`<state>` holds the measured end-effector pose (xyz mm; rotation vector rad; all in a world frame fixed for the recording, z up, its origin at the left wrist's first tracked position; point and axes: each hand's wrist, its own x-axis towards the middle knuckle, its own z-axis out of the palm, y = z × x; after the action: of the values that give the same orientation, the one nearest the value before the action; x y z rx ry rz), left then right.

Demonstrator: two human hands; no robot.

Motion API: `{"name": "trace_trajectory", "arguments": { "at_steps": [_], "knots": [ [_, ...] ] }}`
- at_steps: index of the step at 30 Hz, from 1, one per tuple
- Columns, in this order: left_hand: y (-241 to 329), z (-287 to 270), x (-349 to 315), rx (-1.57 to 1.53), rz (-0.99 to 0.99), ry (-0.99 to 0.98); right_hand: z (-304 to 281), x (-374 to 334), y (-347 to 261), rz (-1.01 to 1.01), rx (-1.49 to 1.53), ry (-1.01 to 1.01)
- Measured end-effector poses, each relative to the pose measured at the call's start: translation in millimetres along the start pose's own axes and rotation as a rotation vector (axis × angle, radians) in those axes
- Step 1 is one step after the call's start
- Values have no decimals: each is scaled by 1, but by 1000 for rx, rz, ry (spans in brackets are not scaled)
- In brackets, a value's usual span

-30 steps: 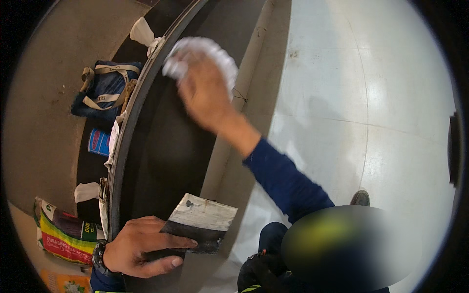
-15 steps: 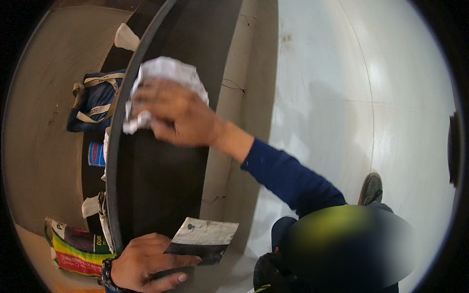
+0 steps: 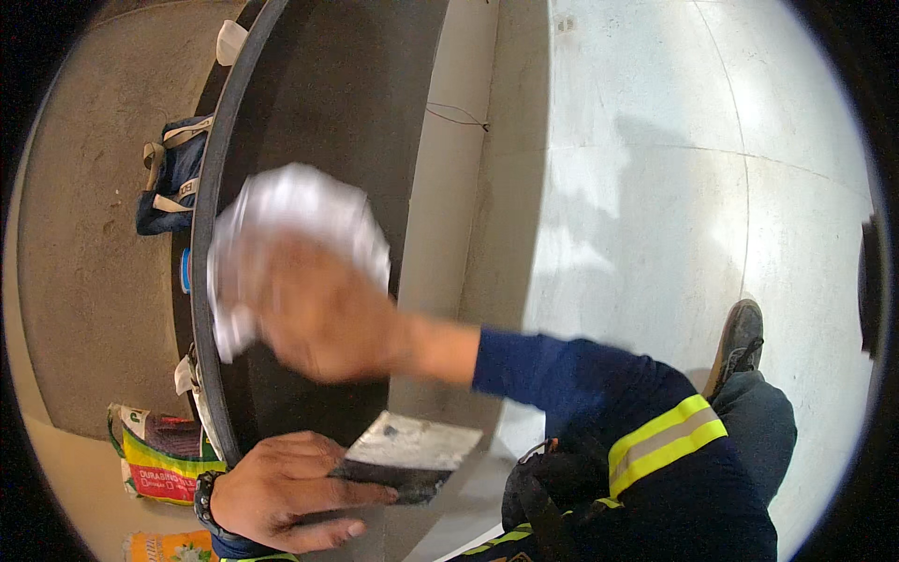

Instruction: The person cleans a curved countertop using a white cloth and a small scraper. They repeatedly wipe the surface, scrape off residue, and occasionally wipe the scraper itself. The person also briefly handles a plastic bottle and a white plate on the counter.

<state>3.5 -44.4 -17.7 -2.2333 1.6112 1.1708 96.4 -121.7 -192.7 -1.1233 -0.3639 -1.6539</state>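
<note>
My right hand (image 3: 318, 304), smeared by motion, is closed on a crumpled white cloth (image 3: 298, 192) and presses it on the long dark panel (image 3: 328, 94). The cloth bunches around the fingers, which are partly hidden in the blur. Nearer to me, my left hand (image 3: 281, 492) holds a flat rectangular scraper-like plate (image 3: 417, 445) between its fingers. Whitish, stained material covers one half of the plate; the other half is dark. A dark watch (image 3: 206, 501) circles the left wrist.
Beyond the panel's raised grey edge (image 3: 211, 159) lie a blue bag with pale straps (image 3: 178, 178), a blue tin (image 3: 185, 272) and a colourful sack (image 3: 164, 459). A thin wire (image 3: 459, 115) sticks out beside the panel. My shoe (image 3: 740, 337) rests on the pale floor (image 3: 637, 215).
My right hand has swept the cloth along the panel toward me. The left hand keeps its hold on the plate. The whole view has shifted slightly.
</note>
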Motion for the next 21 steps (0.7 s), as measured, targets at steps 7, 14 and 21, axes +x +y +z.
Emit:
{"name": "trace_trajectory", "arguments": {
  "at_steps": [7,14,21],
  "knots": [
    [-1,7,1,-61,48,-116,3,-12,6,-384,480,-327],
    [6,-5,16,-46,107,-171,-95,77,178,-48,-321,43],
    [7,2,-10,-113,42,-129,1,-22,4,252,-171,-107]
  ]
}}
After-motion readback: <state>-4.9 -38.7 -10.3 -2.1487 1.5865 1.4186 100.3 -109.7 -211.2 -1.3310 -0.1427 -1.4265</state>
